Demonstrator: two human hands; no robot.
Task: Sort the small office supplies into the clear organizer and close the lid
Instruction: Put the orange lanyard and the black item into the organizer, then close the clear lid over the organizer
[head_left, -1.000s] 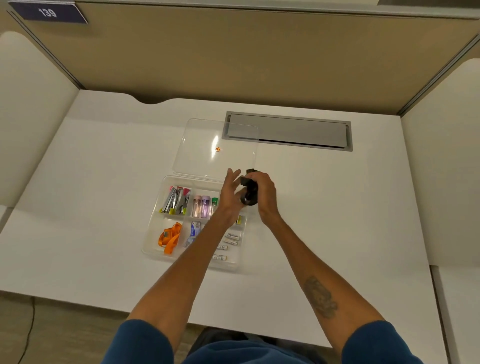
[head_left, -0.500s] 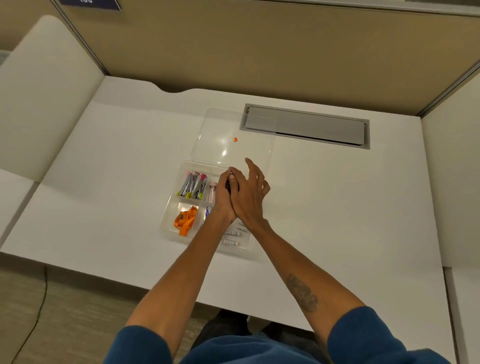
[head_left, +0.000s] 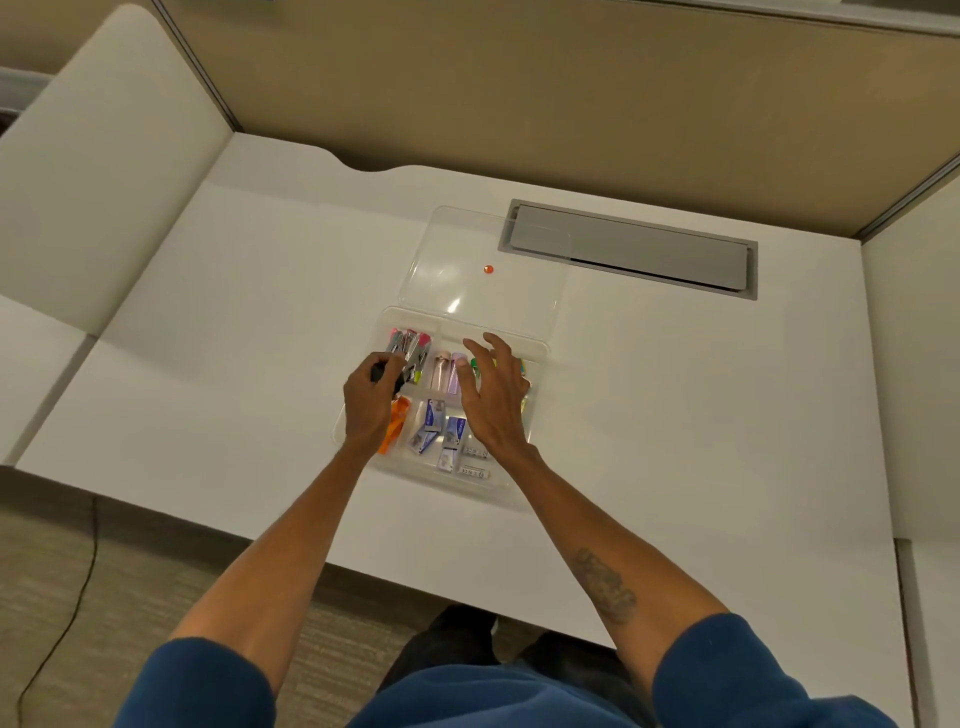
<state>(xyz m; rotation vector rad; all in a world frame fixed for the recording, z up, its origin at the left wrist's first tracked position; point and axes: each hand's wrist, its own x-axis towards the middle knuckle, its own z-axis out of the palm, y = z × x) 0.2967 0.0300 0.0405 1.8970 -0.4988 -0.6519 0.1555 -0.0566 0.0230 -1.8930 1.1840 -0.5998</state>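
Note:
The clear organizer (head_left: 467, 325) lies on the white desk (head_left: 234, 322) with its clear lid (head_left: 483, 249) folded back flat behind it, an orange dot on the lid. Its compartments hold binder clips (head_left: 410, 345), pink and purple tubes (head_left: 448, 371), an orange item (head_left: 394, 422), small blue packets (head_left: 436, 421) and white labelled sticks (head_left: 472, 472). My left hand (head_left: 371, 400) grips a small black object (head_left: 383, 371) over the organizer's left side. My right hand (head_left: 493, 395) hovers over the right compartments with fingers spread and straight, holding nothing.
A grey cable hatch (head_left: 628, 249) is set into the desk behind the lid, partly under its right corner. Beige partition walls (head_left: 519, 88) enclose the desk at back and sides. A dark cable (head_left: 78, 597) runs over the carpet at the lower left.
The two hands, joined around the black object over the organizer, have parted. The left hand moved left with the black object; the right hand opened and shifted right.

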